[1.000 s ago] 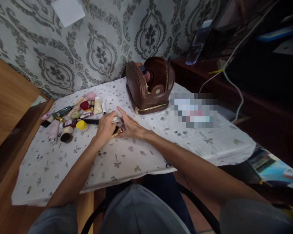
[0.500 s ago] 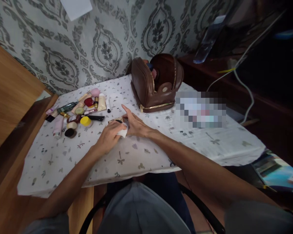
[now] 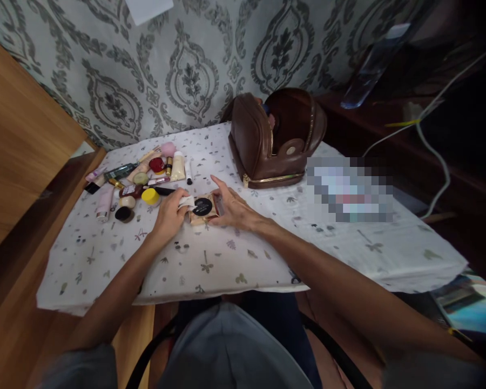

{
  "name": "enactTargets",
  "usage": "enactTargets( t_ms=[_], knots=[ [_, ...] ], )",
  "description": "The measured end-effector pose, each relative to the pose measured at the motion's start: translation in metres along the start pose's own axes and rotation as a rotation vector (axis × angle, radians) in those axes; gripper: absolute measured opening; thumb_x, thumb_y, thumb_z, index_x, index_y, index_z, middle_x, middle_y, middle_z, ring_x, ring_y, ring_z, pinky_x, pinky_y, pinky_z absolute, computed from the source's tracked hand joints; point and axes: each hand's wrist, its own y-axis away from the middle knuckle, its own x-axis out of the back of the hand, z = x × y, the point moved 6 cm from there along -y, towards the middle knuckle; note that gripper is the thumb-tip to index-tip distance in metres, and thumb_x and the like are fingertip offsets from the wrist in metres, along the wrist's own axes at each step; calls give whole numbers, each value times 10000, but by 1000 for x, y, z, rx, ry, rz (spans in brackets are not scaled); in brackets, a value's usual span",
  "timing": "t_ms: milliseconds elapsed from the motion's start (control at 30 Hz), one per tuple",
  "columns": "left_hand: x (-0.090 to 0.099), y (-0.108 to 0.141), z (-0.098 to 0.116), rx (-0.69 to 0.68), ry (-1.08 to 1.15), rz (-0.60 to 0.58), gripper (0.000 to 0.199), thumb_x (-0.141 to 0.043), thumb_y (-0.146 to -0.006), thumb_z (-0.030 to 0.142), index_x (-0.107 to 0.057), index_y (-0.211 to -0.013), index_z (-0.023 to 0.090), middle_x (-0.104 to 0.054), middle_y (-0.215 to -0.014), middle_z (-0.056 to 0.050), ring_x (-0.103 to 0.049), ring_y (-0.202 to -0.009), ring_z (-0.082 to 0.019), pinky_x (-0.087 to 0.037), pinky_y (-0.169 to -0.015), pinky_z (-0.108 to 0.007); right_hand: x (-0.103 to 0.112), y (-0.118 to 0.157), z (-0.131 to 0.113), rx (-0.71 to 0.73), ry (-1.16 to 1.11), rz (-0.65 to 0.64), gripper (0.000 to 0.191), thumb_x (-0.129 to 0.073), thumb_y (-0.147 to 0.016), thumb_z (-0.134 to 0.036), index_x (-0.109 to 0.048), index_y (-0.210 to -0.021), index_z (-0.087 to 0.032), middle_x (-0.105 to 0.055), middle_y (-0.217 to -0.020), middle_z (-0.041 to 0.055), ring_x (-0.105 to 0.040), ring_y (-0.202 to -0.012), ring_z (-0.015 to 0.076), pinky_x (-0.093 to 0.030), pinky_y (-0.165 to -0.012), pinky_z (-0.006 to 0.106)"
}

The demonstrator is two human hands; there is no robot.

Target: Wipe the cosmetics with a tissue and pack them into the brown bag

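Note:
My right hand (image 3: 235, 209) grips a square gold-edged compact (image 3: 203, 207) with a round black label by its right side, thumb raised. Closed on a white tissue or wipe (image 3: 187, 203), my left hand (image 3: 170, 216) is at the compact's left edge. The compact is just above or on the patterned cloth (image 3: 204, 267); I cannot tell which. To the left is a group of cosmetics, among them a yellow-capped jar (image 3: 150, 196), a black-capped jar (image 3: 123, 213), a pink tube (image 3: 104, 204) and a cream tube (image 3: 177, 166).
A brown leather bag (image 3: 251, 143) stands unzipped at the back of the table, with something inside its opening. Right of it lies a pixelated item (image 3: 348, 189). A clear bottle (image 3: 370, 70) and a white cable (image 3: 433, 148) are on the right; a wooden panel (image 3: 20, 146) borders the left.
My left hand has drawn left with the wipe, uncovering the compact's round black label. The right hand still grips the compact. The whole view has shifted slightly.

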Motion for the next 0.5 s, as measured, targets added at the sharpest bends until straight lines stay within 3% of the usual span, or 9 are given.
enactTargets(
  t_ms=[200, 500],
  knots=[
    [2, 31, 1, 31, -3, 7, 168, -504, -809, 119, -543, -951, 198, -633, -905, -31, -594, -860, -205, -461, -784, -318, 0, 0, 0, 3, 9, 2, 1193, -827, -629, -331, -99, -1572, -270, -571, -1264, 103, -494, -1237, 322, -381, -1060, 514],
    [5, 63, 28, -140, 8, -21, 349, -435, -784, -8, -541, -1041, 203, -583, -1047, -58, -558, -1023, -211, -469, -908, -344, -1, 1, 0, 10, 17, 2, 1192, -836, -625, -347, -112, -1568, -277, -572, -1264, 112, -501, -1235, 325, -392, -1049, 517]
  ],
)
